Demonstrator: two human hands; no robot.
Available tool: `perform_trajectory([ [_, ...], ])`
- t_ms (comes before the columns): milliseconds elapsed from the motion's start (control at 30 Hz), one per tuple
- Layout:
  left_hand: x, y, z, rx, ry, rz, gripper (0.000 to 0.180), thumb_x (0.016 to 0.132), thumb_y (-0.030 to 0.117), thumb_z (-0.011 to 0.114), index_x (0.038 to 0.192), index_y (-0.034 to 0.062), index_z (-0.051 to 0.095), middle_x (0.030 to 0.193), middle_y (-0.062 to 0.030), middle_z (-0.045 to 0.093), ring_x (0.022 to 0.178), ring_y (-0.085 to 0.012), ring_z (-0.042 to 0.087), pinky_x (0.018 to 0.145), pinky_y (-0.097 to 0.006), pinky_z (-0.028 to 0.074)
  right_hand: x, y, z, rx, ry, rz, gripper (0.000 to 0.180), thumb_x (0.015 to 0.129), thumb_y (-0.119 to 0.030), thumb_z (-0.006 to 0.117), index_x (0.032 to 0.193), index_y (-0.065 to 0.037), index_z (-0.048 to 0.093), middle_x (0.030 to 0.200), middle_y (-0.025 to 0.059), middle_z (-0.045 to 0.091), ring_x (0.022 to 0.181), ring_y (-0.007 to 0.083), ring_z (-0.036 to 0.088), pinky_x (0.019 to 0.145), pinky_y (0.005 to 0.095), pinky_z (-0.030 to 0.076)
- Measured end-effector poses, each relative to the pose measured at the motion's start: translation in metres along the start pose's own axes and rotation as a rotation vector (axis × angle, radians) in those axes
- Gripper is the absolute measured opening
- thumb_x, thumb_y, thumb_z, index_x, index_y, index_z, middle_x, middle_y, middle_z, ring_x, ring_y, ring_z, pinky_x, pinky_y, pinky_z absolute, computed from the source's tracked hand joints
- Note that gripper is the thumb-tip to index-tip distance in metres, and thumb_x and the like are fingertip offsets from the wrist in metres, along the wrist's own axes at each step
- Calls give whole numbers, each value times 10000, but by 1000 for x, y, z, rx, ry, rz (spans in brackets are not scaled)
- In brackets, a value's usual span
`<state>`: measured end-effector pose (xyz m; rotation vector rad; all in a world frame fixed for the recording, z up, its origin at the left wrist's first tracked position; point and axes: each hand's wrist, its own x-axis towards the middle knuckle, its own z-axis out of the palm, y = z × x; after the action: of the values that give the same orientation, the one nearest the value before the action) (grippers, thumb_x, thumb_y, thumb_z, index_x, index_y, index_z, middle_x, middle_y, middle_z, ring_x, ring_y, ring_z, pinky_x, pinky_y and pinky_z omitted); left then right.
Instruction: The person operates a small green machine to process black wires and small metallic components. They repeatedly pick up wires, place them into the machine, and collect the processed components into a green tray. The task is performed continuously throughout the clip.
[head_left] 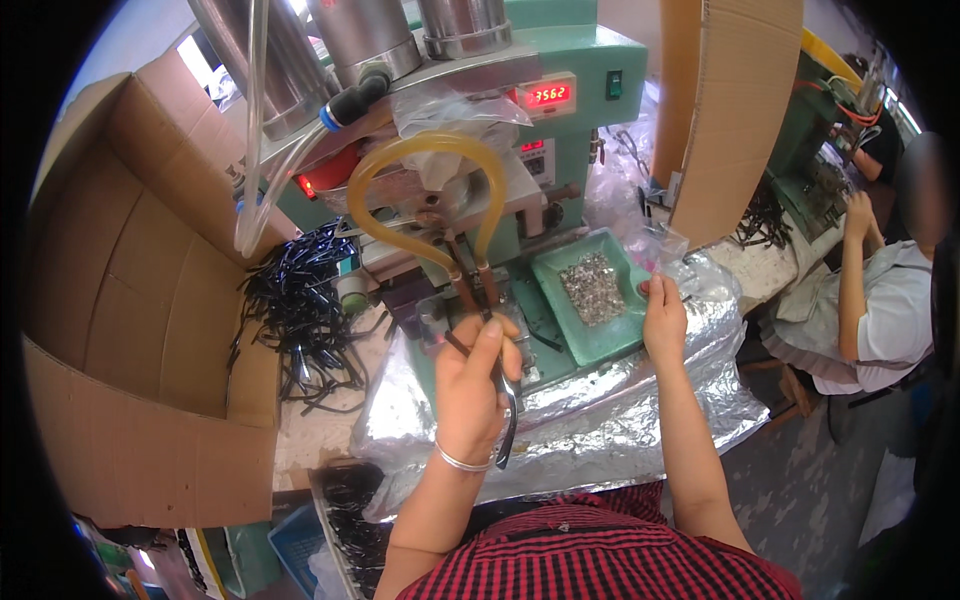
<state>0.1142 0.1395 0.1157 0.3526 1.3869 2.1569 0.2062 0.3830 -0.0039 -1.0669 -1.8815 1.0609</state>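
Dark curved strip (508, 415) pinched in left hand (470, 385), presented to the machine; right hand (664, 320) rests loosely, holding nothing, beside green tray (575, 335) for picking.

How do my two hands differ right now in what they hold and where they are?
The left hand grips a thin dark part at the machine's fixture; the right hand rests open-fingered at the green tray edge, holding nothing visible. The left wrist wears a silver bangle; the right is bare. Both are above the foil-covered bench.
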Motion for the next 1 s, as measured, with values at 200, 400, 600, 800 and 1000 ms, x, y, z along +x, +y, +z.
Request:
perform_trajectory([
  [200,1,-2,-1,-27,-25,-8,202,971,208,477,903,34,554,589,-5,494,425,-45,347,391,-167,260,0,4,0,4,16,-44,337,952,-283,461,1115,-21,596,970,128,684,907,271,648,800,347,474],
  [400,0,-1,-1,-63,-41,-25,200,974,204,468,909,34,550,595,-7,496,426,-49,350,397,-165,265,2,4,0,-10,5,-34,338,944,-262,467,1134,-11,587,971,136,683,924,267,650,806,342,476],
  [600,0,1,-1,-44,-47,-28,198,979,196,456,909,34,547,597,-8,495,421,-50,350,408,-167,279,1,2,-1,-7,5,-41,334,942,-254,472,1128,-1,587,970,137,682,928,261,650,808,337,475],
  [800,0,2,-1,-46,-45,-39,197,982,185,446,905,32,545,596,-8,493,414,-51,346,409,-169,282,1,4,0,23,8,-29,336,943,-254,473,1131,1,585,974,139,682,934,257,650,812,332,474],
  [1000,1,2,-1,-44,-40,-37,199,978,193,455,906,31,545,593,-9,495,408,-50,345,400,-166,275,0,0,-1,14,-3,-24,344,946,-259,472,1144,2,578,984,136,682,939,252,649,818,327,471],
])
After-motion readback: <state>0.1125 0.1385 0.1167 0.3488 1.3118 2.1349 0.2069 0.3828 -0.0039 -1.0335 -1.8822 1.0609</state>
